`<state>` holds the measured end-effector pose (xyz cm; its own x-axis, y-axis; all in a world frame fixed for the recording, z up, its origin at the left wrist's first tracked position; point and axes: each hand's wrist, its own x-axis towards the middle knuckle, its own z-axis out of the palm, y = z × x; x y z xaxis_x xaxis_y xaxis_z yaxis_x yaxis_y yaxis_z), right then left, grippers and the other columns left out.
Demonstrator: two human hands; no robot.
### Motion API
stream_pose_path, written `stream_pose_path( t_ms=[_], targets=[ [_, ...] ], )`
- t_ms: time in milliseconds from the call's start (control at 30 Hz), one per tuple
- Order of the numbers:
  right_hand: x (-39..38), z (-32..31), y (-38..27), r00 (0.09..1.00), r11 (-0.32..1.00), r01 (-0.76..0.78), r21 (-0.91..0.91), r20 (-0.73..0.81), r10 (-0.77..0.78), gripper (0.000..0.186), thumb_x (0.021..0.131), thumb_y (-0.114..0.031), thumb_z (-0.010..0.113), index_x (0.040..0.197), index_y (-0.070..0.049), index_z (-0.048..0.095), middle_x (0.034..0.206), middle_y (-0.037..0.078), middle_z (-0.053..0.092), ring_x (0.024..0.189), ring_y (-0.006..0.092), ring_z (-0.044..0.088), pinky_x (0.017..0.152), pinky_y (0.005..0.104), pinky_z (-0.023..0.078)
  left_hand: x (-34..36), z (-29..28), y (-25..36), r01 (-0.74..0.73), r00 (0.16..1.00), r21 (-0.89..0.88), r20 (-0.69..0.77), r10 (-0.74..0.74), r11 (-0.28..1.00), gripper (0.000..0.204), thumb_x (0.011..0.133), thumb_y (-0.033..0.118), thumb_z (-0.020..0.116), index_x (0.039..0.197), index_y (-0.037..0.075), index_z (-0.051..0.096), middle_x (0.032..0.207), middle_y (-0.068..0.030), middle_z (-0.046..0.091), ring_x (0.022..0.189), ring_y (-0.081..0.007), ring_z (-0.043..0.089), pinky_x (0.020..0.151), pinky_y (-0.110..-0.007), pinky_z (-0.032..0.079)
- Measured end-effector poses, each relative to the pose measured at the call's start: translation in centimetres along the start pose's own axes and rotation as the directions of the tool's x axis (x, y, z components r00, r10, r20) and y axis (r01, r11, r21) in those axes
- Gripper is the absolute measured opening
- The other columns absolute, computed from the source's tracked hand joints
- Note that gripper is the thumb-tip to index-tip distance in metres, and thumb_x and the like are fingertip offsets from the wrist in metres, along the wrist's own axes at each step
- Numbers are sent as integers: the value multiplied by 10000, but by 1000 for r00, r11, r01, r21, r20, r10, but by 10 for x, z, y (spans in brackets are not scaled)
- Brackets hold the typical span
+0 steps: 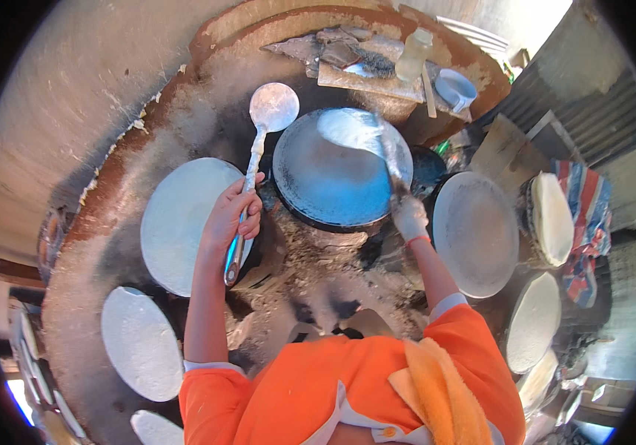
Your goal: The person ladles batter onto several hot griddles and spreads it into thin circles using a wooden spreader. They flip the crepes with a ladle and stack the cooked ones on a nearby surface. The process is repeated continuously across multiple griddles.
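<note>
My left hand (pixel 232 212) is closed around the handle of a long ladle (pixel 273 108), held upright with its round, batter-whitened bowl uppermost. Below the fist the handle's shiny end sticks out. A flat-bladed spreader (pixel 391 152), smeared by motion, is gripped in my right hand (pixel 409 217) at the right edge of a round dark griddle (pixel 333 185). Beside its blade, white batter (pixel 349 128) covers the griddle's far part. Left of this griddle, close to my left hand, lies a round griddle covered in a pale flat sheet (pixel 184 222).
Nearest on the right is a grey round griddle (pixel 475 233). Several pale discs (pixel 142 343) stand along both sides. A clear jar (pixel 413 55) and a light-blue cup (pixel 455 90) rest on the far ledge. Striped cloth (pixel 588 222) hangs at right.
</note>
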<state>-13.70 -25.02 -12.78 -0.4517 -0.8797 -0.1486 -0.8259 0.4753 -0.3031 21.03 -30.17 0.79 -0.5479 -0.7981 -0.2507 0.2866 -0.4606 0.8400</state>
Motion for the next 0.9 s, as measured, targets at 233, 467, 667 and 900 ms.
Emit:
stream_pose_path(
  t_ms=[233, 467, 667, 900],
  targets=[
    [20, 1, -28, 978, 990, 143, 13, 151, -143, 461, 865, -351, 402, 1284, -160, 385, 1103, 206, 547, 997, 387, 533, 851, 446, 430, 13, 15, -21, -36, 997, -17, -66, 35, 999, 300, 910, 120, 418, 1203, 55, 408, 637, -5, 425, 355, -51, 331, 338, -206, 289],
    [24, -38, -15, 886, 900, 425, -93, 245, -393, 449, 877, -413, 355, 994, -62, 609, 979, 169, 607, 943, 319, 567, 850, 397, 442, -5, 40, -12, -20, 965, 94, -259, 44, 995, 309, 911, 189, 442, 1194, 70, 419, 634, -6, 432, 361, -53, 332, 356, -216, 297],
    [69, -1, -7, 877, 910, 386, 150, 245, -413, 410, 863, -252, 477, 1235, -81, 465, 1150, 179, 537, 1070, 320, 508, 891, 330, 415, 36, 41, -20, 53, 901, 144, -434, 14, 988, 331, 917, 259, 433, 1181, 61, 424, 620, -13, 431, 364, -67, 336, 359, -224, 298],
    [55, -18, 9, 830, 824, 504, 260, 117, -545, 346, 864, -300, 440, 1058, -33, 546, 1028, 170, 584, 936, 309, 559, 808, 381, 450, 117, -9, -35, 74, 928, 396, -364, 83, 915, 192, 917, 219, 422, 950, 50, 506, 571, -4, 425, 350, -78, 367, 339, -233, 300]
  ],
)
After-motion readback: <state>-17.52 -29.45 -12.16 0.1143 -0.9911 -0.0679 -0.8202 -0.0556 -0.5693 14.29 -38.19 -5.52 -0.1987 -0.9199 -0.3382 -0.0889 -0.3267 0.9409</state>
